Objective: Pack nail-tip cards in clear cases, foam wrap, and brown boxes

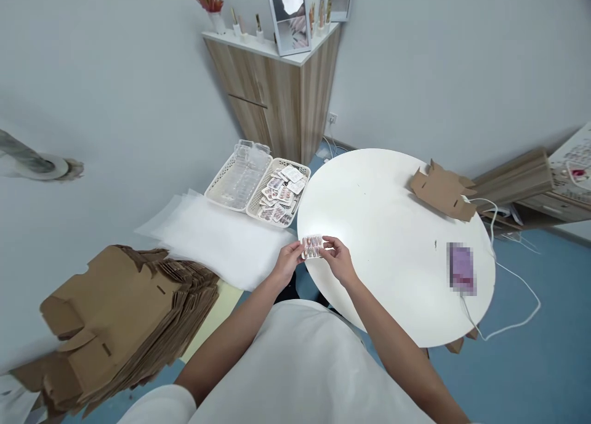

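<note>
A small card of press-on nails point(313, 247), with rows of shiny nail tips, is held between both hands over the near left edge of the round white table point(378, 196). My left hand point(289, 258) pinches its left side. On the opposite side, my right hand point(338, 258) grips it with thumb and fingers. Beyond the hands, a white basket point(249, 218) contains many similar nail cards point(281, 193). Next to it, another white basket point(210, 193) holds clear plastic cases point(237, 178).
White sheets point(221, 239) lie left of the hands. Flattened cardboard boxes point(124, 313) are stacked at lower left. On the table are an unfolded brown box point(443, 190) and a pixelated purple item point(462, 268) near a white cable point(521, 282). A wooden cabinet point(281, 98) stands behind.
</note>
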Demonstrator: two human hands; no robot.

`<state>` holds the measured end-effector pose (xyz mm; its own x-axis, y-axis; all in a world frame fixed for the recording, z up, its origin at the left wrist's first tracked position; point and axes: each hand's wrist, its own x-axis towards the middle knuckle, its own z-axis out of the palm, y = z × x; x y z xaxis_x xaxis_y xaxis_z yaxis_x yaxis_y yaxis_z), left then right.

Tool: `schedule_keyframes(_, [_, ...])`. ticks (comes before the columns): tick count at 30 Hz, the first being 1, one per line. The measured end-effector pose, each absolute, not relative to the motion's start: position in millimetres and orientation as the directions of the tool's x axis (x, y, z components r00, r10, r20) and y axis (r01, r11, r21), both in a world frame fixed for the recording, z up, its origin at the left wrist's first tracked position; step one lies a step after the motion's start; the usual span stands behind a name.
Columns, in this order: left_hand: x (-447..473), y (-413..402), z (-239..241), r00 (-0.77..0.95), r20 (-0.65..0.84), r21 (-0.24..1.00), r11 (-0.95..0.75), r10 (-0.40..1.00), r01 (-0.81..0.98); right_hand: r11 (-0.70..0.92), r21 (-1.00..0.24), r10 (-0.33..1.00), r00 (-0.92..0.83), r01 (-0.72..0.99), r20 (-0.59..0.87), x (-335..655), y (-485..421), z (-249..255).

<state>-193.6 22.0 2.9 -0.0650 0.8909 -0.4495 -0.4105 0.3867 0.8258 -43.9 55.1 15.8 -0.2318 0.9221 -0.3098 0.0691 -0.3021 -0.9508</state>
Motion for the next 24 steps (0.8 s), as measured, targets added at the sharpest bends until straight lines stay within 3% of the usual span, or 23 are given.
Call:
schedule_keyframes(6, [-150.0, 8.9, 11.3, -0.113, -0.341, 0.933, 0.320, 0.933, -0.165, -0.322, -0.943, 0.939, -0.160, -0.087, -0.306, 9.3, 15.3, 24.3])
schedule_keyframes(10, [-124.7, -3.4, 16.4, 0.042, -0.216, 0.972, 0.211, 0.975, 0.107, -0.323, -0.937, 0.945, -0.107, -0.136, -0.310, 43.1, -4.7, 15.0])
schedule_keyframes(14, [-106.8, -11.4, 21.4, 0.230, -0.150, 0.932, 0.060, 0.962, 0.358, -0.320, -0.934, 0.947, -0.062, -0.160, -0.314, 69.5, -19.2, 6.7])
schedule_keyframes(18, [-92.5, -10.9, 21.9, 0.308, -0.153, 0.929, 0.030, 0.939, 0.368, -0.305, -0.940, 0.952, -0.016, -0.154, -0.306, 86.5, -29.1, 6.4])
schedule_keyframes(24, [-78.5, -1.2, 13.0, 0.257, -0.247, 0.965, 0.212, 0.934, 0.157, -0.198, -0.957, 0.941, 0.233, -0.213, -0.247, 93.6, -32.6, 8.8])
